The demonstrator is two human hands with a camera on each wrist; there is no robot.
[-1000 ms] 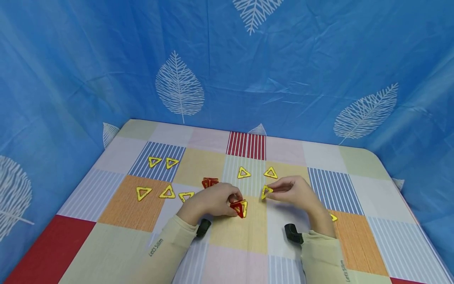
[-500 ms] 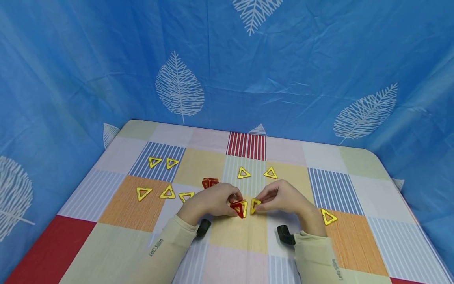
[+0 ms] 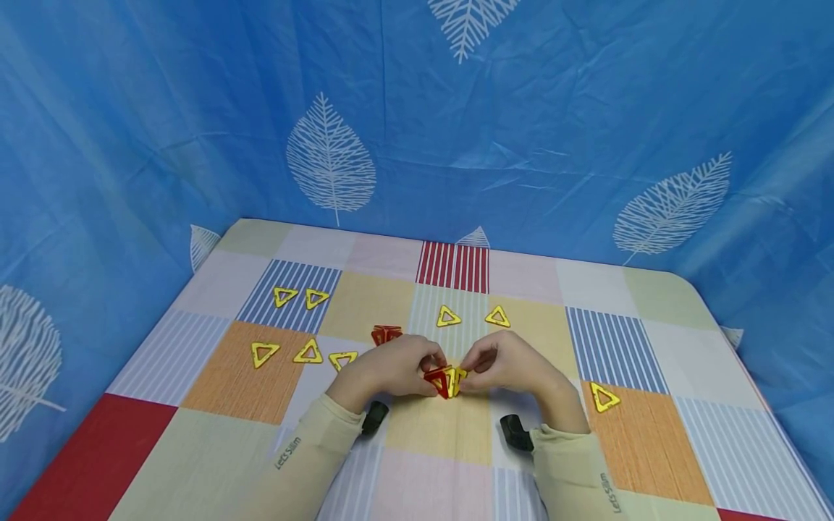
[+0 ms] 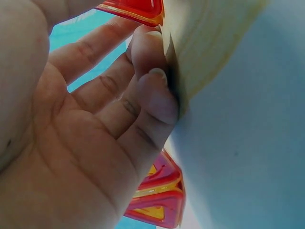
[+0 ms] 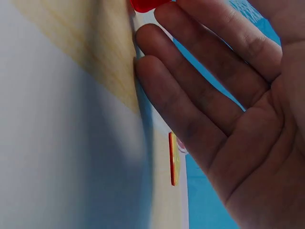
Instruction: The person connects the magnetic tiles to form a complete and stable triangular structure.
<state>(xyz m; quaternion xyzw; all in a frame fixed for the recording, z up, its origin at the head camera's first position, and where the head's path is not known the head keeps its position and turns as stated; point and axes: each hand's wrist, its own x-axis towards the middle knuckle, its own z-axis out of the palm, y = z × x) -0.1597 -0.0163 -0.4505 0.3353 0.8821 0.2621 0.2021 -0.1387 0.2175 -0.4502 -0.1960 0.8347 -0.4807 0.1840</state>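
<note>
Near the middle of the table, my left hand grips a small upright assembly of red and yellow triangle tiles. My right hand pinches a yellow triangle tile at the right side of that assembly. The two pieces look in contact, but the join is too small to tell. In the left wrist view, a red tile shows between thumb and fingers at the top edge. A red corner appears by the right fingertips. Behind the left hand stands another red assembly, partly hidden.
Yellow triangle tiles lie flat to the left, such as one on orange cloth and one on blue stripes. Two more, including one, lie beyond the hands. Another tile lies right. A blue curtain surrounds the patchwork-covered table.
My right hand has moved left and nearer, bringing its yellow triangle tile against the assembly in my left hand. The left hand has stayed in place.
</note>
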